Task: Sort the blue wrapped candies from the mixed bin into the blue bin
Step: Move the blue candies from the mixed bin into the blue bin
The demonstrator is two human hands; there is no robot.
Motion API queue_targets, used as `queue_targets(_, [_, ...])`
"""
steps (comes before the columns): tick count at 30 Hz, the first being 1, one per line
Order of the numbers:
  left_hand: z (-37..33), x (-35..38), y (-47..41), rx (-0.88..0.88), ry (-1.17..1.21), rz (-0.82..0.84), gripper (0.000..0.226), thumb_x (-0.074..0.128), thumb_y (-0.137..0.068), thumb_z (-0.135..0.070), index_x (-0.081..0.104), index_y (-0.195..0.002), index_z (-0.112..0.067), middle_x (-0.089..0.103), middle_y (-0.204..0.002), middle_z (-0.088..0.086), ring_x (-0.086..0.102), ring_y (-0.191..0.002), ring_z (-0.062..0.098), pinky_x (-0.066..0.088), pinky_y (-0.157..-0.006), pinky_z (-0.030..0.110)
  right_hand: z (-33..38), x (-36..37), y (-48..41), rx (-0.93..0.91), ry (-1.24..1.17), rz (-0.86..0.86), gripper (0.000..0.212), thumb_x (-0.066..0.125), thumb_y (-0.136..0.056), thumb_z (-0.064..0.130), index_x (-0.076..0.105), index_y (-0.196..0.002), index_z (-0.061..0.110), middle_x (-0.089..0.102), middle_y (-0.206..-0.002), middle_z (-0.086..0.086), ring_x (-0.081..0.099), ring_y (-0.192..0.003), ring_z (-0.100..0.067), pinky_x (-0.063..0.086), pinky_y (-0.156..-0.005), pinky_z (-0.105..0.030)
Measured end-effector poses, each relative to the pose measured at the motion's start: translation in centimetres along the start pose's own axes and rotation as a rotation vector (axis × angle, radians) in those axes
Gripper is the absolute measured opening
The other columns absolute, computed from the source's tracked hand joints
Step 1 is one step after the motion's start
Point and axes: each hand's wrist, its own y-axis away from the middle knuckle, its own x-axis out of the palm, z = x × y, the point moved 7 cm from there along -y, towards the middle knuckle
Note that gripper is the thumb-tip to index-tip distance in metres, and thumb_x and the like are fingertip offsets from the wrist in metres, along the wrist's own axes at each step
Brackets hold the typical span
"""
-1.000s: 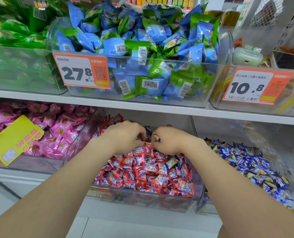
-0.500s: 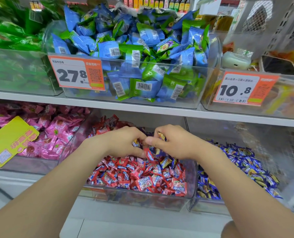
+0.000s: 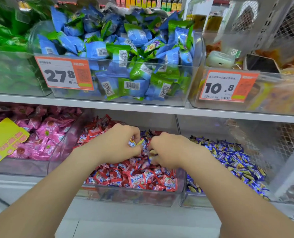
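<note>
Clear plastic along the lower shelf: at centre, a transparent mixed bin [image 3: 139,197] heaped mostly with small red twist-wrapped candies [image 3: 136,181]; hard against its right wall, a transparent blue bin [image 3: 192,200] loaded with dark blue-and-yellow wrapped candies [image 3: 234,160]. Both hands down in the rear half of the mixed bin, knuckles up, close together but apart. Left hand [image 3: 117,143]: fingers curled, thumb and forefinger pinching a small blue-wrapped candy [image 3: 131,143], with a yellowish sliver of wrapper just beside it. Right hand [image 3: 170,150]: fingers curled under, closed on something with a blue wrapper edge [image 3: 150,159] peeking out at the thumb side; number of pieces inside impossible to tell. A few more blue strays [image 3: 147,134] lodged at the back of the red heap, just beyond and between the fingertips. Key relation for the coming move: destination off to the right, past the shared wall, so right hand plainly nearer, needing only a short sideways swing; left hand obliged to cross the red pile and the other wrist, or else pass its catch over. Long axis of the pinched candy seemingly left-to-right, though blurred. Probably mid-pick, with sorting left to do. Likely risk: red pieces carried along in a clenched fist. Overhead, blue and green foil packets [image 3: 118,54] behind an orange price tag [image 3: 63,73].
</note>
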Motion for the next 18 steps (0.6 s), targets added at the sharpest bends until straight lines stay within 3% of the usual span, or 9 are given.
queue_targets(3, [-0.3, -0.5, 0.3, -0.018, 0.014, -0.031, 0.024, 0.056, -0.082, -0.064, 0.057, -0.084, -0.04, 0.064, -0.089, -0.012, 0.055, -0.083, 0.01, 0.05, -0.075, 0.036, -1.4, -2.3, 2.3, 0.006, -0.143, -0.2, 0.044, 0.05, -0.104, 0.061, 0.063, -0.12, 0.022, 0.067, -0.11, -0.007, 0.065, -0.104, -0.033, 0.045, -0.072, -0.039])
queue_targets(5, [-1.5, -0.9, 0.6, -0.011, 0.048, -0.04, 0.025, 0.058, -0.086, -0.064, 0.062, -0.086, -0.039, 0.066, -0.093, -0.015, 0.059, -0.086, 0.008, 0.05, -0.079, 0.034, -2.8, -3.1, 4.7, -0.004, -0.305, -0.316, 0.046, 0.047, -0.104, 0.063, 0.067, -0.11, 0.022, 0.071, -0.093, -0.003, 0.065, -0.092, -0.025, 0.051, -0.072, -0.041])
queue_targets(7, [-3.7, -1.0, 1.1, 0.007, 0.108, -0.048, 0.023, 0.065, -0.092, -0.057, 0.066, -0.087, -0.034, 0.069, -0.09, -0.013, 0.062, -0.069, 0.002, 0.044, -0.07, 0.023, -4.9, -2.9, 6.7, 0.036, -0.479, -0.377, 0.048, 0.051, -0.102, 0.062, 0.066, -0.088, 0.018, 0.068, -0.07, -0.003, 0.064, -0.071, -0.018, 0.053, -0.071, -0.042])
queue_targets(9, [-6.6, -0.8, 1.4, 0.031, 0.184, -0.063, 0.022, 0.069, -0.093, -0.052, 0.066, -0.087, -0.031, 0.068, -0.087, -0.012, 0.057, -0.052, -0.001, 0.038, -0.06, 0.022, -8.4, -1.6, 8.1, 0.198, -0.561, -0.398, 0.05, 0.057, -0.099, 0.058, 0.063, -0.078, 0.012, 0.067, -0.063, -0.005, 0.064, -0.063, -0.02, 0.053, -0.067, -0.037])
queue_targets(12, [-11.3, 0.0, 1.4, 0.096, 0.285, -0.085, 0.02, 0.067, -0.095, -0.053, 0.065, -0.089, -0.034, 0.065, -0.089, -0.02, 0.062, -0.058, 0.002, 0.041, -0.064, 0.022, -13.8, 1.1, 9.9, 0.434, -0.605, -0.374, 0.037, 0.071, -0.091, 0.046, 0.066, -0.083, 0.01, 0.069, -0.069, -0.006, 0.067, -0.071, -0.028, 0.052, -0.067, -0.035])
queue_targets(14, [-14.3, 0.6, 0.4, 0.173, 0.264, -0.124, 0.019, 0.063, -0.095, -0.056, 0.064, -0.092, -0.037, 0.067, -0.092, -0.022, 0.067, -0.074, 0.006, 0.048, -0.076, 0.028, -16.1, 2.9, 10.7, 0.465, -0.626, -0.322, 0.026, 0.077, -0.087, 0.042, 0.072, -0.101, 0.021, 0.071, -0.084, 0.004, 0.067, -0.075, -0.018, 0.052, -0.071, -0.034])
queue_targets(16, [-16.8, 1.7, -1.2, 0.235, 0.186, -0.16, 0.02, 0.058, -0.093, -0.058, 0.062, -0.097, -0.039, 0.069, -0.094, -0.018, 0.068, -0.085, 0.009, 0.054, -0.083, 0.036, -17.3, 4.0, 11.4, 0.41, -0.654, -0.292, 0.046, 0.082, -0.083, 0.042, 0.067, -0.125, 0.033, 0.067, -0.103, 0.012, 0.058, -0.075, 0.001, 0.047, -0.077, -0.027])
queue_targets(18, [-18.6, 3.0, -3.2, 0.228, 0.072, -0.188, 0.022, 0.057, -0.092, -0.057, 0.059, -0.104, -0.039, 0.067, -0.101, -0.014, 0.066, -0.1, 0.017, 0.055, -0.087, 0.042, -17.9, 4.4, 12.2, 0.347, -0.702, -0.285, 0.068, 0.085, -0.077, 0.042, 0.06, -0.139, 0.037, 0.066, -0.124, 0.011, 0.061, -0.092, 0.002, 0.048, -0.09, -0.026])
